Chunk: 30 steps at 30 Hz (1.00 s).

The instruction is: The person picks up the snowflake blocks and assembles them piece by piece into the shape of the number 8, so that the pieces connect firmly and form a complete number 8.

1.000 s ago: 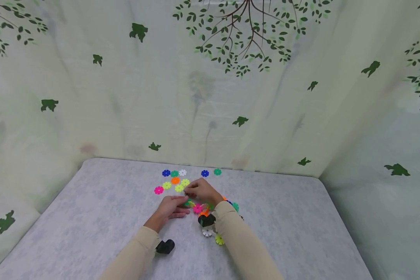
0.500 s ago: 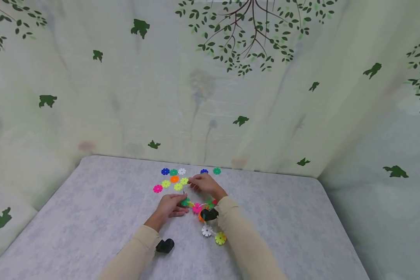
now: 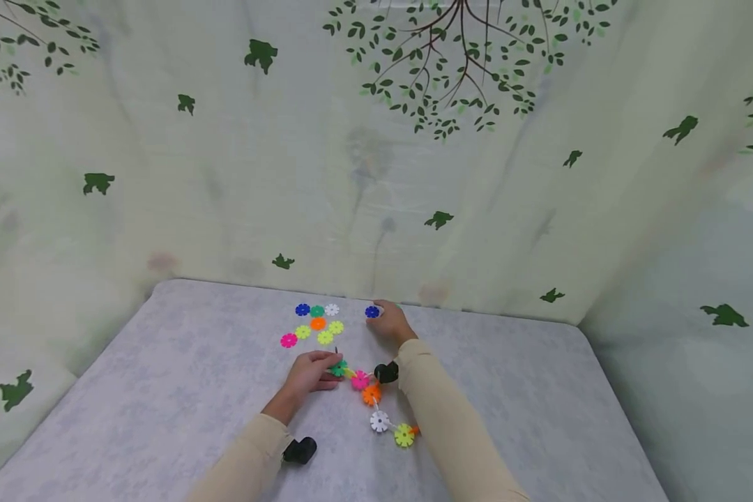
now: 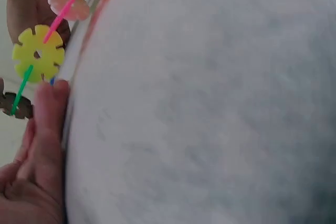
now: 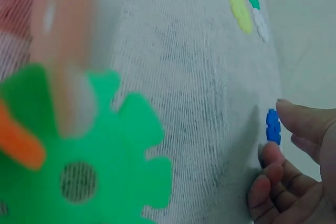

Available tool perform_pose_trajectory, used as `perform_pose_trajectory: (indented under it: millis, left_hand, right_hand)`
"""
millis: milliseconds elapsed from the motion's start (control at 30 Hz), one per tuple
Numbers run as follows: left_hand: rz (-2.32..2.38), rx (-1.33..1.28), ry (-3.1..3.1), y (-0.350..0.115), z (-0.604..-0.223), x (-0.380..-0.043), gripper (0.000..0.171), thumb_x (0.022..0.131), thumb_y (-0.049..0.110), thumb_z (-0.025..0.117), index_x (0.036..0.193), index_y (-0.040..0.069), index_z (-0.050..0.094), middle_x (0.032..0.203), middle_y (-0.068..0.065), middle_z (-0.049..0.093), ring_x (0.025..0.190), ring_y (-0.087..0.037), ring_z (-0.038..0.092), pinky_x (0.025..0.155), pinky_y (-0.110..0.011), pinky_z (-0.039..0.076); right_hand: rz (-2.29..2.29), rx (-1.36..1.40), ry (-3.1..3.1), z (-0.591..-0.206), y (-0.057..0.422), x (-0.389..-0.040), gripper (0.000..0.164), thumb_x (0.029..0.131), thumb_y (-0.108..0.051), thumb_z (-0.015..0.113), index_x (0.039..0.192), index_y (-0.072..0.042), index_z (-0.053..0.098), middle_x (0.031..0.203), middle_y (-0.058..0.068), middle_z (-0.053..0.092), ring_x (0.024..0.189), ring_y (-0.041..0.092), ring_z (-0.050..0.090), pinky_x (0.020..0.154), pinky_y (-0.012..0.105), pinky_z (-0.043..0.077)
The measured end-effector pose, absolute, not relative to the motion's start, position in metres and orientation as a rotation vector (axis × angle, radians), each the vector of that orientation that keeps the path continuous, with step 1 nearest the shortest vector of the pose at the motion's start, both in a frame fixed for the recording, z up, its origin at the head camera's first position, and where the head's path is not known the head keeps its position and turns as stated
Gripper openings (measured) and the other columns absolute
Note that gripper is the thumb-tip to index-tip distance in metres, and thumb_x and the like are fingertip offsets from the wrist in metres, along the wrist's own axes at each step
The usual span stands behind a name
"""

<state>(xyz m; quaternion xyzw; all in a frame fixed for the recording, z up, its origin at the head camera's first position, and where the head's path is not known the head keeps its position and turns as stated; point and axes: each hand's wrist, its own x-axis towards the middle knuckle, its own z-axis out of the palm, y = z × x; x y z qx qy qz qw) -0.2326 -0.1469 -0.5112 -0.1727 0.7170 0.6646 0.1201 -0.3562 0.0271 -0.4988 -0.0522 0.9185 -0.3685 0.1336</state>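
My left hand (image 3: 307,375) pinches the end of a chain of notched, flower-shaped interlocking discs, at a green disc (image 3: 339,368) and a dark one (image 4: 20,104). From there the chain runs toward me through a yellow disc (image 4: 38,53), a pink disc (image 3: 360,380), an orange disc (image 3: 371,394), a white disc (image 3: 379,421) and a lime disc (image 3: 404,436). Part of it is hidden under the right sleeve. Near the table's back edge, my right hand (image 3: 392,323) has thumb and fingertips at opposite edges of a loose blue disc (image 3: 372,312), which lies flat.
Several loose discs lie left of the right hand: pink (image 3: 288,340), orange (image 3: 318,324), white (image 3: 332,309) and others. The table's back edge (image 3: 477,312) meets a leaf-patterned curtain (image 3: 508,244). In the right wrist view a green chain disc (image 5: 121,156) looms very close.
My right hand leaves the lime discs and reaches back and right to the blue disc, covering the place where a loose green disc lay. The left hand keeps its hold on the chain end.
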Motion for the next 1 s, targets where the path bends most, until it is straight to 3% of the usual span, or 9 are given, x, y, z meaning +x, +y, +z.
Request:
perform_pose_trajectory:
  millis: [133,267,433,667,800,1000]
  left_hand:
    - [2.014,-0.452,2.025,-0.144,-0.512,-0.237,0.044,0.095,0.024,0.063,0.125,-0.007,0.055,0.101,-0.013,0.069,0.082,-0.023,0.070,0.073,-0.031,0.058]
    - [2.008,-0.443,2.005,-0.142,-0.510,-0.239,0.045,0.095,0.025,0.062,0.127,-0.006,0.055,0.098,-0.012,0.070,0.082,-0.022,0.071,0.073,-0.030,0.057]
    - [1.987,-0.456,2.002,-0.140,-0.511,-0.239,0.044,0.095,0.025,0.062,0.128,-0.004,0.056,0.095,-0.010,0.070,0.081,-0.020,0.070,0.072,-0.029,0.057]
    - [1.970,-0.470,2.020,-0.145,-0.513,-0.235,0.046,0.095,0.026,0.063,0.128,-0.004,0.056,0.107,-0.013,0.067,0.080,-0.018,0.068,0.075,-0.030,0.057]
    - [1.963,-0.481,2.028,-0.148,-0.515,-0.233,0.047,0.094,0.026,0.064,0.129,-0.005,0.056,0.112,-0.016,0.066,0.080,-0.017,0.067,0.075,-0.030,0.057]
    - [1.954,-0.473,2.030,-0.147,-0.516,-0.236,0.047,0.094,0.025,0.064,0.129,-0.005,0.056,0.113,-0.016,0.066,0.081,-0.016,0.066,0.077,-0.030,0.057]
  right_hand:
    - [-1.013,-0.163,2.707,-0.499,0.032,-0.359,0.050,0.094,-0.019,0.061,0.140,-0.005,0.048,0.143,0.013,0.047,0.132,0.029,0.043,0.110,0.042,0.034]
    - [-0.965,-0.144,2.733,-0.499,0.034,-0.361,0.033,0.093,-0.017,0.065,0.123,-0.005,0.058,0.123,0.012,0.059,0.109,0.026,0.056,0.097,0.040,0.045]
    - [-0.904,-0.157,2.725,-0.499,0.033,-0.359,0.022,0.089,-0.014,0.070,0.108,-0.006,0.061,0.102,0.009,0.062,0.088,0.021,0.055,0.084,0.036,0.049]
    - [-0.907,-0.288,2.690,-0.497,0.028,-0.349,0.017,0.090,-0.008,0.067,0.103,-0.009,0.056,0.090,0.006,0.058,0.076,0.018,0.054,0.068,0.029,0.048]
    - [-1.167,-0.299,2.547,-0.497,0.023,-0.338,0.012,0.091,0.000,0.064,0.100,-0.007,0.064,0.083,0.007,0.061,0.064,0.016,0.057,0.058,0.025,0.050]
    - [-1.625,-0.189,2.277,-0.502,0.017,-0.320,0.020,0.087,0.000,0.067,0.107,-0.003,0.067,0.079,0.007,0.066,0.062,0.015,0.060,0.060,0.026,0.054]
